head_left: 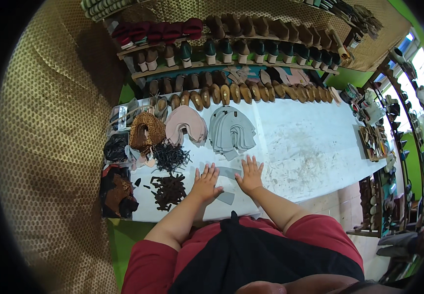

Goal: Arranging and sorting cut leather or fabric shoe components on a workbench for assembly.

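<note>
My left hand [206, 182] and my right hand [250, 175] lie flat, fingers spread, on a grey cut piece [227, 172] on the white worktable [310, 147]. A second small grey piece [226, 198] lies just below, between my wrists. A fanned stack of grey cut pieces [231, 133] sits just beyond my hands, with a pink stack [187, 125] to its left.
Dark brown strips [169, 190] and a tangle of black strips [169, 157] lie left of my hands. Woven brown pieces [146, 131] and bags sit at the table's left end. Shoe lasts [251, 92] line the back edge, under shelves of shoes [231, 49]. A tool rack [376, 142] stands right.
</note>
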The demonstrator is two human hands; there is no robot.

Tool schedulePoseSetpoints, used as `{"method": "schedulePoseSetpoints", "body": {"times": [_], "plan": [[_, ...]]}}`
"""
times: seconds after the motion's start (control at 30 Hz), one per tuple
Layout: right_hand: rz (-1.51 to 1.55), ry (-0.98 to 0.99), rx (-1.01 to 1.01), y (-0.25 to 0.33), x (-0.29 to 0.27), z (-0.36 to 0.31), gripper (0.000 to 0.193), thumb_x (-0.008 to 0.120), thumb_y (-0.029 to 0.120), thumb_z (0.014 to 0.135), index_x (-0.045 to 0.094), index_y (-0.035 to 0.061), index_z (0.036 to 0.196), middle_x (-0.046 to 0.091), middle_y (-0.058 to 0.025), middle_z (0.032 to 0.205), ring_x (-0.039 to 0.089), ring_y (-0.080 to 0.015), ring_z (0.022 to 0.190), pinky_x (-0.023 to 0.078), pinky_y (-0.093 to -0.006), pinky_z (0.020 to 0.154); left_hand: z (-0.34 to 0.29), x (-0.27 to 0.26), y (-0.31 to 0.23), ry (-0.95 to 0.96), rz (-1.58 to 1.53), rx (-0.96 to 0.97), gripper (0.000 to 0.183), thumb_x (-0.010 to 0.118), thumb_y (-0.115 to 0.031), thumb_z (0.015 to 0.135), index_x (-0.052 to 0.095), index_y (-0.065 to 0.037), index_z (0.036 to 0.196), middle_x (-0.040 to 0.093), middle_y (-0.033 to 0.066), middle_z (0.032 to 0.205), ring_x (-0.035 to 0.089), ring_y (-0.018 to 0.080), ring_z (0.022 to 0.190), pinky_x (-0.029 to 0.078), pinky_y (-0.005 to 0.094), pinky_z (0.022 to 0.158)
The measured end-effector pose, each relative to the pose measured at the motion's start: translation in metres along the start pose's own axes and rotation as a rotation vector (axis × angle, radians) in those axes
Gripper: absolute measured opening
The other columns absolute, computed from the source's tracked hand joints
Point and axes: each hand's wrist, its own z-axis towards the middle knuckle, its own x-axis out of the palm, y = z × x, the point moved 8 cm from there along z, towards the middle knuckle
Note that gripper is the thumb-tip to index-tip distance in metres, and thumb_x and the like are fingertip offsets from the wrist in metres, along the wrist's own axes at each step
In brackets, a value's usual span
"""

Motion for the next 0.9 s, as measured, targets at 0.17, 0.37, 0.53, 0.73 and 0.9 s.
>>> {"method": "schedulePoseSetpoints", "body": {"times": [0.17, 0.37, 0.53, 0.73, 0.9], "plan": [[-0.05, 0.074, -0.109, 0.016, -0.005, -0.003, 0.075, 0.057, 0.046, 0.093, 0.035, 0.0061, 0.152, 0.025, -0.0183, 0.162, 0.015, -0.0383, 0.152, 0.005, -0.0753, 0.112, -0.047, -0.029, 0.033, -0.172, 0.0, -0.097, 0.094, 0.057, -0.057, 0.089, 0.02, -0.006, 0.158, 0.011, 0.0174, 0.167, 0.008, 0.0379, 0.154, 0.001, 0.0663, 0.117], [-0.016, 0.394, -0.451, 0.089, 0.021, -0.015, 0.081, 0.053, 0.05, 0.094, 0.024, 0.0087, 0.157, 0.019, -0.0156, 0.165, 0.014, -0.0355, 0.153, 0.01, -0.0588, 0.121, -0.138, -0.038, 0.111, -0.235, 0.037, -0.393, 0.098, 0.065, -0.054, 0.085, 0.02, -0.008, 0.158, 0.01, 0.0208, 0.166, 0.005, 0.0451, 0.152, 0.003, 0.0697, 0.115], [-0.093, 0.511, -0.508, 0.118, 0.039, -0.019, 0.078, 0.047, 0.057, 0.096, 0.025, 0.0161, 0.158, 0.017, -0.0156, 0.166, 0.012, -0.0365, 0.153, 0.011, -0.0591, 0.121, -0.217, 0.007, 0.185, -0.258, -0.089, -0.686, 0.103, 0.063, -0.054, 0.087, 0.007, -0.007, 0.16, 0.0, 0.0229, 0.166, 0.0, 0.0482, 0.151, 0.005, 0.0677, 0.116], [-0.226, 0.698, -0.378, 0.124, 0.027, -0.018, 0.069, 0.042, 0.063, 0.097, 0.026, 0.034, 0.158, 0.013, -0.0105, 0.167, 0.008, -0.0388, 0.154, 0.007, -0.0685, 0.117, -0.253, 0.036, 0.196, 0.043, -0.222, -0.825, 0.115, 0.061, -0.068, 0.084, 0.0, -0.008, 0.16, -0.01, 0.0199, 0.166, -0.007, 0.0446, 0.152, 0.004, 0.065, 0.118], [-0.289, 0.907, -0.282, 0.124, 0.022, 0.0, 0.061, 0.036, 0.066, 0.098, 0.031, 0.0434, 0.154, 0.012, -0.0031, 0.168, 0.004, -0.0394, 0.154, 0.004, -0.078, 0.111, -0.245, 0.024, 0.188, 0.159, -0.214, -0.804, 0.132, 0.065, -0.079, 0.071, -0.004, -0.013, 0.161, -0.014, 0.0199, 0.166, -0.013, 0.0458, 0.151, 0.001, 0.0661, 0.117]]}}
